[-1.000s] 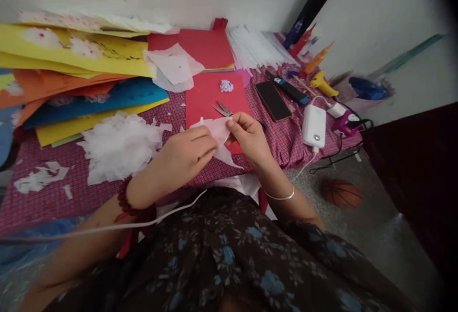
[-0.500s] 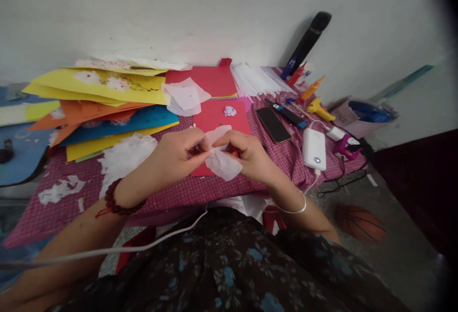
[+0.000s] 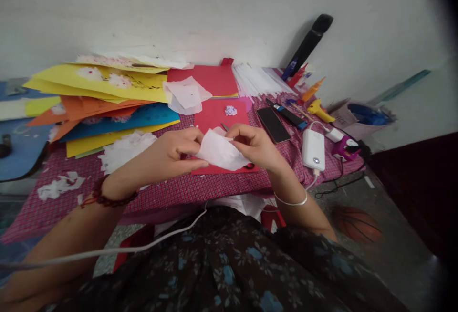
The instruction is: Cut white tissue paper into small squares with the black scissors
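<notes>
A thin white tissue paper piece is spread between my two hands, above a red sheet on the table. My left hand grips its left edge between thumb and fingers. At the upper right of the paper, my right hand pinches it with thumb and forefinger. Beyond the hands, a small white and purple paper flower lies on the red sheet. Part of a pair of scissors shows beside the tissue; the rest is covered.
Coloured sheets are stacked at left, near crumpled white paper. Pale tissue squares lie at the back. To the right are white sticks, a phone, a cutter, a yellow glue gun and a cabled power bank.
The bunched tissue has been opened out into a wider piece between my hands. My left hand has shifted slightly left and my right hand slightly right.
</notes>
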{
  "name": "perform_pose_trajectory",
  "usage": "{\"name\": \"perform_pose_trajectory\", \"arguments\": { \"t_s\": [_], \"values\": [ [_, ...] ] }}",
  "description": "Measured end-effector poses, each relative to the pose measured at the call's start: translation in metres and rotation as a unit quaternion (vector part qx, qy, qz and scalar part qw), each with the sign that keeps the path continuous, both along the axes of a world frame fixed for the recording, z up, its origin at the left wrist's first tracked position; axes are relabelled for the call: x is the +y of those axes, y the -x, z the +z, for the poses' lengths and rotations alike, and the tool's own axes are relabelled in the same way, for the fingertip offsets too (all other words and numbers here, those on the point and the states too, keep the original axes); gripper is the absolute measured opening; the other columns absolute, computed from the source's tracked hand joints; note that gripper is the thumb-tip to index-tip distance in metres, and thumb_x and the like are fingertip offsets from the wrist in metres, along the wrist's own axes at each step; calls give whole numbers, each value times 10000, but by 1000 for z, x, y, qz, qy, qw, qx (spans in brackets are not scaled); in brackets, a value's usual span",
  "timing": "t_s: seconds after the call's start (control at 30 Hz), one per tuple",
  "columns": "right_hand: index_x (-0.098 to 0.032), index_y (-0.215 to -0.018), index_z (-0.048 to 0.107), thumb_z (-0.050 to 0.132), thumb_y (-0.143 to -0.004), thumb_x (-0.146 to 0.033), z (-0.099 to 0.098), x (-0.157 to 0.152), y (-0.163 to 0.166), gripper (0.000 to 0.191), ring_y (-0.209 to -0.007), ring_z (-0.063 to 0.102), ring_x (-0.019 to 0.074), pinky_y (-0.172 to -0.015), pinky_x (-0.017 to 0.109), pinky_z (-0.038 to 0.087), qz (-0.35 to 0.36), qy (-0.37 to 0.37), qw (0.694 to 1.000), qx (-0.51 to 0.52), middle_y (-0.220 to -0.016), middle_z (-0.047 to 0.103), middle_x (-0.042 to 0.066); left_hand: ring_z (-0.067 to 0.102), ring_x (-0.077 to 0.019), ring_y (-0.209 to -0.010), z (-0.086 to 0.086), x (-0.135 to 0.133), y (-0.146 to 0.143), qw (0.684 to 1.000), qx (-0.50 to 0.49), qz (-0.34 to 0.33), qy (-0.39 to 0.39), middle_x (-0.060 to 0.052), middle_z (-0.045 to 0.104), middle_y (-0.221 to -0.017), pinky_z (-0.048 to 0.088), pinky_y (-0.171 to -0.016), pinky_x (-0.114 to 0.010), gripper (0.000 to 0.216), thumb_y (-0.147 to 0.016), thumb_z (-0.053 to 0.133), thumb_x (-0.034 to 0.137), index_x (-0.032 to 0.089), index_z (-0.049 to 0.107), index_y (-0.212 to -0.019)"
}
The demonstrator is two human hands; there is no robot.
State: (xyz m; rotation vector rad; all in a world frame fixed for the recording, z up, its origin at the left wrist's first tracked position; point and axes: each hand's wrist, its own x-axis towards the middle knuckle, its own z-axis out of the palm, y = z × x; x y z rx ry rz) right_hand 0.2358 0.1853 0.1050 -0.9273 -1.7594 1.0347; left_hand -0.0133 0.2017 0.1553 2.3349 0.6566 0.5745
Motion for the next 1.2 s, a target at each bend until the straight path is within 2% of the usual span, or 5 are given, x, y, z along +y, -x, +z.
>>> {"name": "perform_pose_trajectory", "arguments": {
  "t_s": [0.43,0.8,0.9,1.0,1.2],
  "values": [
    [-206,-1128,608,786,-813,-320,-3,12,11,379,-755,607,114,-657,216,522,222,100,964,111,-959,676,4,554,-142,-607,-6,4,-6,977,-23,109,180,-6,635,-701,398,-531,-233,159,-793,645,329,177,690,-799],
    [-192,-773,616,830,-777,-468,-23,17,5,349,-544,476,62,-502,196,385,22,144,978,152,-659,555,-65,524,-147,-544,-7,0,19,978,21,206,12,5,574,-560,368,-518,-274,389,-937,555,397,209,621,-603],
    [-203,-775,602,834,-772,-445,-30,19,1,335,-513,502,59,-514,201,432,-17,154,972,177,-634,579,-70,699,-213,-848,-19,-6,37,983,-3,173,-61,-56,768,-916,538,-731,-321,256,-953,558,353,241,771,-869],
    [-206,-797,617,835,-767,-480,-34,20,-1,351,-527,557,80,-536,217,481,-32,156,969,189,-629,611,-53,677,-275,-1173,-38,-14,56,979,10,150,-139,-81,689,-1364,544,-992,-432,289,-936,584,275,303,770,-1154],
    [-213,-824,675,839,-771,-510,-26,17,-2,344,-705,622,119,-674,266,530,-26,66,983,167,-790,679,-8,700,-251,-1047,-59,-30,65,941,-85,326,25,-65,681,-1340,577,-962,-413,379,-882,685,241,282,696,-1258]
  ]
}}
